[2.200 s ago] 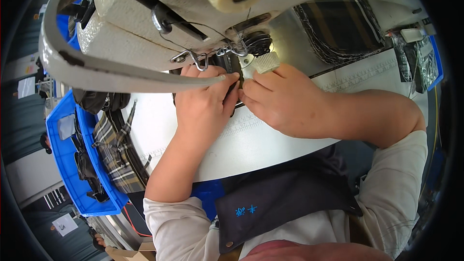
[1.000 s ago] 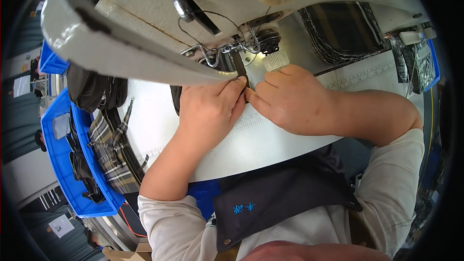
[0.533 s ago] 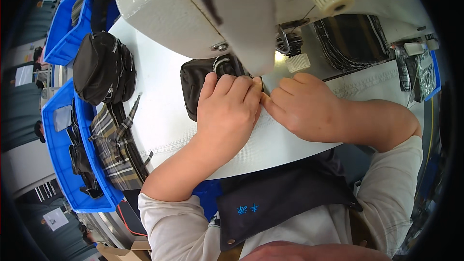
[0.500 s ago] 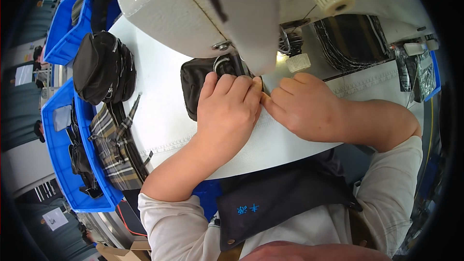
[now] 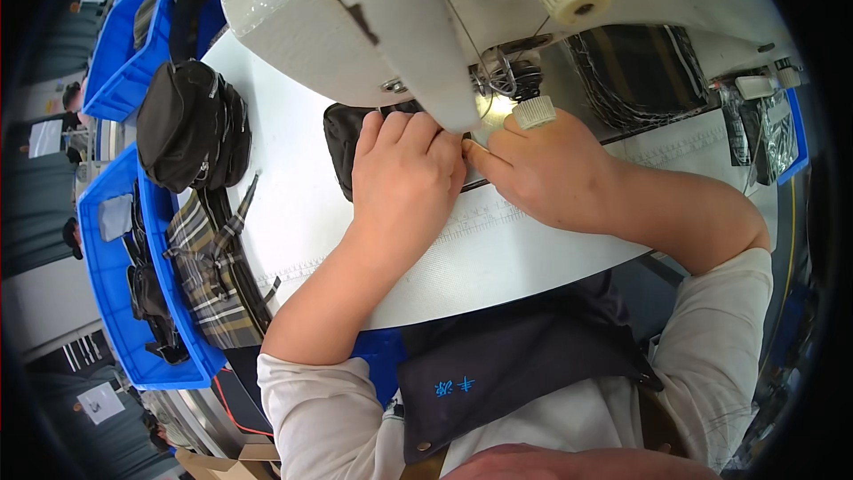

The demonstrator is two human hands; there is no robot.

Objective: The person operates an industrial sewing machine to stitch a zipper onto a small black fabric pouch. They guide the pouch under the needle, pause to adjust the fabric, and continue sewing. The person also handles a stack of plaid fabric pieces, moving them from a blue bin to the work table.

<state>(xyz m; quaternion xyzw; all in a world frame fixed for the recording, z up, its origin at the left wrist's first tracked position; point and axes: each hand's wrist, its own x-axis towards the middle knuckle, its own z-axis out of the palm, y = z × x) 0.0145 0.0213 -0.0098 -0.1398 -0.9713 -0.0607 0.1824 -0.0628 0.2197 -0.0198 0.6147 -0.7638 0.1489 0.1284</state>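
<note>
A dark brown fabric piece [image 5: 340, 144] lies on the white sewing table under the head of a sewing machine [image 5: 418, 44]. My left hand [image 5: 404, 169] rests over it with curled fingers, gripping its edge and covering much of it. Close beside it, my right hand [image 5: 551, 169] pinches at the same piece's right edge, thumb and forefinger pressed together near the needle area. The machine's arm hides the needle and most of the stitching spot. A small light glows just behind my right fingers.
At left stand a stack of dark brown pouches [image 5: 182, 129], a plaid fabric piece [image 5: 213, 271] and blue bins [image 5: 111, 240]. Behind my right hand lies a pile of dark striped panels [image 5: 635, 71]. Printed ruler markings [image 5: 498, 213] cross the white table [image 5: 293, 222].
Both hands have shifted away from me and slightly left, carrying the fabric piece further under the machine head. The camera view has also moved a little.
</note>
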